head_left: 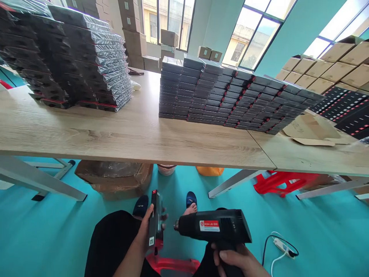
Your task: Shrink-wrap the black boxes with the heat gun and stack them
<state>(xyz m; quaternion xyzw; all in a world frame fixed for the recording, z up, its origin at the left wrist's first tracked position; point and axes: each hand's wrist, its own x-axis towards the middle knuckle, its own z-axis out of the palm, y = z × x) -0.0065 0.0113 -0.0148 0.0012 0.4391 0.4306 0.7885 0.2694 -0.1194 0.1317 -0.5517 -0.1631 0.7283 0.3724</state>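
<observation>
Held upright in my left hand (144, 227) is a slim black box (154, 219) with a red end and a small white code label near its bottom. My fingers wrap round its far side and thumb lies along its near edge. The fingers of my right hand (233, 259) close round the handle of a black heat gun (213, 227) with a red and white label. Its nozzle points left at the box, with a gap between them. Both hands are above my lap, below the table edge.
The wooden table (129, 134) carries stacked black boxes (201, 92) and film-wrapped black boxes (69, 57). Flattened cardboard (314, 130) lies at right. Below are a large carton (115, 177), a red stool (285, 182) and table legs. A power strip (284, 246) with cords lies on the floor.
</observation>
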